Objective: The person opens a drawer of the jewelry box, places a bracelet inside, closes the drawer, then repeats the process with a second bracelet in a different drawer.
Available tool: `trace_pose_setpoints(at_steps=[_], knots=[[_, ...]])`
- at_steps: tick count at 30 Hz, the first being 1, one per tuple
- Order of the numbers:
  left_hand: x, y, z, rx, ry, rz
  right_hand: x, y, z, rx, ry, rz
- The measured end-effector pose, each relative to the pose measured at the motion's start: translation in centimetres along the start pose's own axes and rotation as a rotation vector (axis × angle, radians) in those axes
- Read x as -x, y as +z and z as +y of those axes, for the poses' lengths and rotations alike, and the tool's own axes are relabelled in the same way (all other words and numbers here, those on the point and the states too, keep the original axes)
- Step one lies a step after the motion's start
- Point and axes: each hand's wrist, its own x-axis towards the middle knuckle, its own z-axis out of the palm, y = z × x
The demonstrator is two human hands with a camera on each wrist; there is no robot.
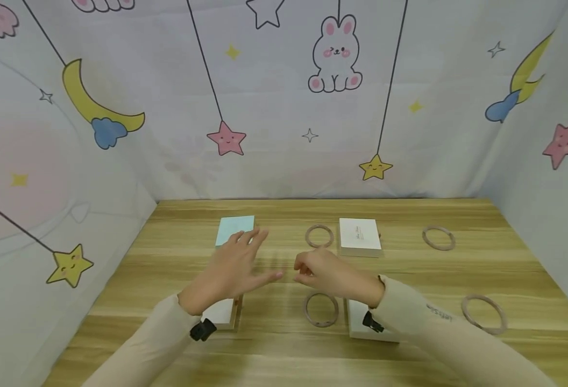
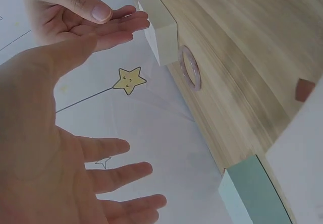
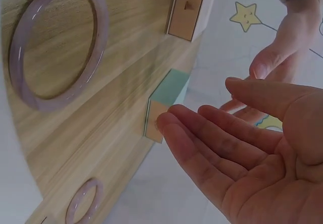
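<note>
Pale bangle (image 1: 321,310) on the table just below both hands — left hand (image 1: 233,266), right hand (image 1: 329,277) — open, empty

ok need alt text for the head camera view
Two bare hands, left hand and right hand, hover open and empty over a light wooden table. Around them lie four pale round bangles, one just below the right hand, a mint-green flat box and a white flat box, against a cartoon moon-and-star backdrop.
</note>
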Motion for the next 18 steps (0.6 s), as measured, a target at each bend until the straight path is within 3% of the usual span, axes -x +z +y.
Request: trace_pose_setpoints(at_steps=[6, 18], knots=[[1.0, 0.4, -0.8, 0.000, 0.098, 0.006, -1.1, 1.2, -1.0, -0.037, -0.008, -0.043], [3.4, 1.4, -3.9, 0.052, 0.221, -0.105, -2.7, 3.7, -2.8, -0.073, 0.034, -0.074]])
